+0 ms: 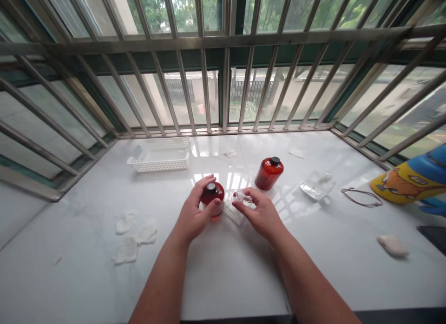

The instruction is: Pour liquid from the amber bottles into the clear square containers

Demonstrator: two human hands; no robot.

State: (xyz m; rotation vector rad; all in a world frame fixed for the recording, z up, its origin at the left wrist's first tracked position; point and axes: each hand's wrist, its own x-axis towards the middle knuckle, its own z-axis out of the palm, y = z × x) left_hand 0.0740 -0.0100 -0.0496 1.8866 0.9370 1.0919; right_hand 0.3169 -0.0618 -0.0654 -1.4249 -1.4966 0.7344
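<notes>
My left hand (198, 208) is wrapped round a small red translucent bottle (216, 192) with a black cap, which stands upright on the white table. Just right of it, my right hand (259, 211) pinches a clear plastic piece (239, 198) between thumb and fingers. The piece reaches down towards the tabletop beside the bottle; its exact kind cannot be made out. Beyond my right hand stands a second red bottle (269, 174), also black-capped, with nobody touching it.
A white perforated basket (158, 165) sits at the back left. Crumpled white tissues (127, 250) lie at left. To the right are clear plastic packaging (317, 185), a thin cord loop (361, 204), a pale rounded object (392, 246) and a yellow-and-blue container (406, 182). Metal bars (226, 89) border the back.
</notes>
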